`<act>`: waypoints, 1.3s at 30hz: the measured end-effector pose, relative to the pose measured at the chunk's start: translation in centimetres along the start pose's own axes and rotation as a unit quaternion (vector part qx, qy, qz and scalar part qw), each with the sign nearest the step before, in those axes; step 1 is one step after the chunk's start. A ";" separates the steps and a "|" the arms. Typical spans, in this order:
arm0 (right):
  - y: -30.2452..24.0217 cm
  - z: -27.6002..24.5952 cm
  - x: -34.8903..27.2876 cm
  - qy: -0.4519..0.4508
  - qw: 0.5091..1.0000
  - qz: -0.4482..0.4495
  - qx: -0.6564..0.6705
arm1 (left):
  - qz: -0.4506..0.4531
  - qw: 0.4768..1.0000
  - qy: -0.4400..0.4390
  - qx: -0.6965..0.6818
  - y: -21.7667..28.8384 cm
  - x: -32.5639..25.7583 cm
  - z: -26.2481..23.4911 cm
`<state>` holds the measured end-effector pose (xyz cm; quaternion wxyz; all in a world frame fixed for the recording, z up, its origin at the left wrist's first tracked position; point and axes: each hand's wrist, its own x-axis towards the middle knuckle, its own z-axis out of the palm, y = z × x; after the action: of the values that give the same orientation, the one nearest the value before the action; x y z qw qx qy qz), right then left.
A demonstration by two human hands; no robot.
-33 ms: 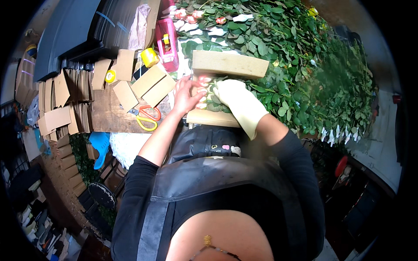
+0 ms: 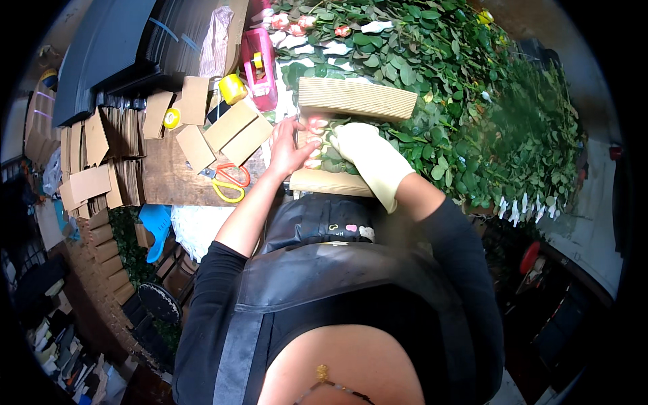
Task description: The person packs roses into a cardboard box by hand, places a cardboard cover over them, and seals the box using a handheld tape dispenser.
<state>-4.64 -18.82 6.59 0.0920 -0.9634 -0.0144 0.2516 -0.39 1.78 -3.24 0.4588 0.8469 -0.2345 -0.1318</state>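
Note:
Several pink-and-cream roses [image 2: 316,124] lie between two flaps of corrugated cardboard, their heads toward my left. The far cardboard flap [image 2: 358,100] stands raised, and the near flap [image 2: 331,182] runs along the table edge before my apron. Beside the rose heads is my bare left hand [image 2: 288,150], thumb apart from the fingers, at the cardboard's left edge. My right hand [image 2: 368,154], in a pale yellow glove, has its fingers bent over the rose stems just behind the heads. The glove hides most of those stems.
Orange-and-yellow scissors [image 2: 229,183] and loose cardboard pieces [image 2: 237,131] lie left. Nearby are a yellow tape roll [image 2: 233,89] and a pink tape dispenser [image 2: 259,71]. Leafy rose stems [image 2: 445,101] heap across the far and right side. Cardboard stacks [image 2: 125,128] stand far left.

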 end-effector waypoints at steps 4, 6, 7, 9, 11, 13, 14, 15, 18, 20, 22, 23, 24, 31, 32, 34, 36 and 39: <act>-0.3 1.8 -0.1 0.061 0.997 -0.045 0.001 | -0.004 1.000 -0.014 0.002 0.6 0.6 -0.5; -0.5 1.8 0.1 0.049 0.998 -0.036 -0.023 | -0.031 0.996 -0.033 0.073 0.8 1.0 -0.3; -0.4 1.7 0.0 0.061 0.997 -0.040 -0.017 | -0.057 0.994 -0.062 0.063 1.0 1.7 -0.6; -0.5 1.2 -0.2 0.084 0.995 -0.051 -0.004 | -0.086 0.994 -0.027 0.063 1.5 2.2 -0.3; -0.8 0.6 -1.7 0.102 0.993 -0.045 0.032 | -0.081 0.994 0.004 0.072 1.6 1.8 -0.1; -1.8 -3.2 -2.4 0.049 0.997 -0.004 0.051 | -0.075 0.994 0.025 0.076 1.4 1.4 0.2; -1.1 -2.3 -1.8 0.085 0.994 -0.038 0.057 | -0.075 0.994 0.028 0.071 1.4 1.3 0.3; 0.1 -0.7 -1.3 0.125 0.988 -0.066 0.065 | -0.070 0.995 0.026 0.066 1.5 1.4 0.3; 1.2 1.4 -0.7 0.171 0.976 -0.092 0.095 | -0.061 0.996 0.033 0.061 1.3 1.4 0.4; 0.7 0.8 -0.8 0.140 0.984 -0.078 0.079 | -0.062 0.995 0.036 0.066 0.9 1.1 0.5; 0.8 1.9 -0.3 0.143 0.984 -0.077 0.072 | -0.058 0.995 0.027 0.072 1.4 1.3 0.5; 0.7 2.6 -0.3 0.168 0.980 -0.081 0.074 | -0.058 0.996 0.017 0.071 1.6 1.3 0.3; 0.5 3.0 -0.3 0.192 0.975 -0.087 0.076 | -0.059 0.995 0.016 0.075 1.6 1.3 0.2; -1.5 1.2 -0.6 0.100 0.993 -0.056 -0.030 | -0.046 0.994 0.023 0.098 1.3 1.1 0.2; -1.4 1.8 -0.5 0.117 0.990 -0.069 -0.023 | -0.037 0.993 0.029 0.106 1.2 1.0 0.3; -1.1 1.4 0.2 0.168 0.981 -0.101 -0.014 | -0.032 0.995 0.052 0.080 1.5 1.5 0.2; -1.4 -1.0 -1.7 0.099 0.994 -0.051 -0.011 | -0.019 0.991 0.060 0.120 3.2 1.2 -1.1; -2.7 -5.2 -6.0 0.144 0.978 -0.029 0.149 | 0.048 0.967 0.211 0.137 3.7 3.4 -5.7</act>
<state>-7.33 -17.54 14.45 0.2430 -0.9641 0.0086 0.1069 3.98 2.40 2.91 0.3836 0.8978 -0.1885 0.1058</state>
